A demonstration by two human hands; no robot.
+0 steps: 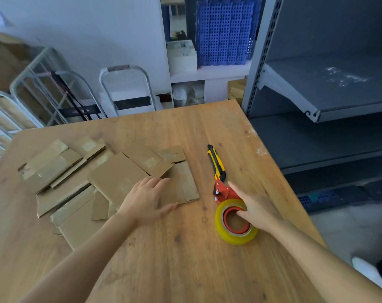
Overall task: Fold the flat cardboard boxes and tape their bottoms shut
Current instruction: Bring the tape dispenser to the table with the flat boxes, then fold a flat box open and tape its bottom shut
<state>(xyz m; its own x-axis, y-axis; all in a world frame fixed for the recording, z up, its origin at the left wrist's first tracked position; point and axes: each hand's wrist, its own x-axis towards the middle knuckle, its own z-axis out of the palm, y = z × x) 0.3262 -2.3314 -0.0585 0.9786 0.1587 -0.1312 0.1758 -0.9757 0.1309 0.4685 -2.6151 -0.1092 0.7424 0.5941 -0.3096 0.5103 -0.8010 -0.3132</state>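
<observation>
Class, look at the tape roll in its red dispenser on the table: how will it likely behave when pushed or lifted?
The tape roll lies roughly on its flat side, so a push would probably slide it, not roll it. Its thick winding suggests some heft. The red dispenser juts out one side, so it may tip when lifted.
</observation>
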